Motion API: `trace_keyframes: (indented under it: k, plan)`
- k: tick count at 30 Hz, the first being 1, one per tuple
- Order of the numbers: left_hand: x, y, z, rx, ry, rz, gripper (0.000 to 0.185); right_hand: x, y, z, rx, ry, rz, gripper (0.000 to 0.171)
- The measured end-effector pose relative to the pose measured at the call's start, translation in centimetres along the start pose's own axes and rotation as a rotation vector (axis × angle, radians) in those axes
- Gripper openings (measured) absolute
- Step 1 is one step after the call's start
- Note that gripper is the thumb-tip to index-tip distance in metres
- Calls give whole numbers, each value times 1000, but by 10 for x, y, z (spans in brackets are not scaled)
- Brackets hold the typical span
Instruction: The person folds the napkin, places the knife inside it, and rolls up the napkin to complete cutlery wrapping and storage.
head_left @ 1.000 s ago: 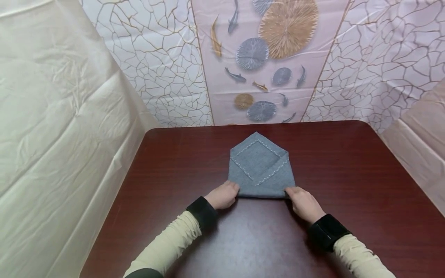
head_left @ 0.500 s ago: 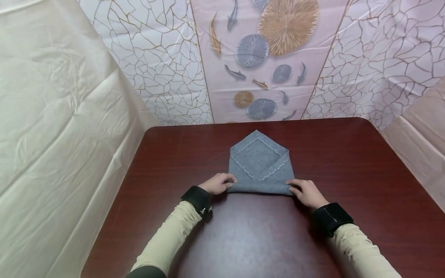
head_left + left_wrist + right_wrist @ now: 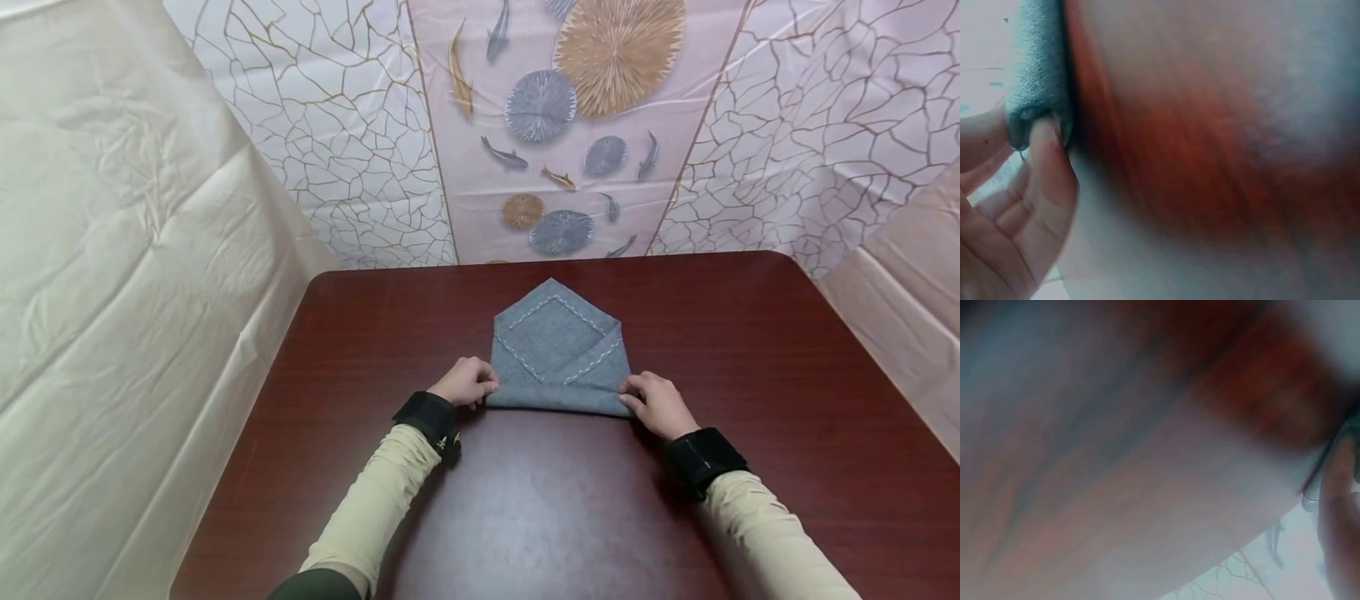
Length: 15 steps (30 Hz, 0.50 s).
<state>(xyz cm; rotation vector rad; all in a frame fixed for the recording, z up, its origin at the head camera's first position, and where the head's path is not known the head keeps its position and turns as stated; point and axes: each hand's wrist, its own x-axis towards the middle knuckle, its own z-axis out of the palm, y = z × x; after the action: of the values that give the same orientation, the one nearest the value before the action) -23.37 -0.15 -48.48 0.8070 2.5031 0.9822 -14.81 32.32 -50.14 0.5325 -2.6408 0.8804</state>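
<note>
A grey cloth with white dashed stitching lies on the table, its far end a point and its near edge turned up into a roll. At the roll's left end, my left hand pinches it between thumb and fingers. The left wrist view has the thumb pressed on the end of the roll. On the opposite side, my right hand pinches the right end. Only part of that hand and a sliver of cloth show at the edge of the right wrist view, which is blurred.
The dark red table has rounded far corners. Behind it hangs a patterned curtain. Pale cloth drapes on the left, and another sheet hangs on the right. Black bands wrap both wrists.
The cloth's near edge has been rolled up and away from the person, so the cloth is shorter. Both hands have moved a little forward, the left also outward.
</note>
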Motion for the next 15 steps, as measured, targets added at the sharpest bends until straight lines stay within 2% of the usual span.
trace_keyframes:
  k: [3, 10, 15]
  plan:
    - [3, 0, 0, 112, 42, 26, 8, 0, 0, 2, -51, 19, -29, 6]
    - [1, 3, 5, 340, 180, 100, 8, -1, -13, 7, -312, 65, -122, 12]
    - [-7, 13, 12, 585, 272, 180, 8, -5, -16, 9, -409, 61, -169, 9]
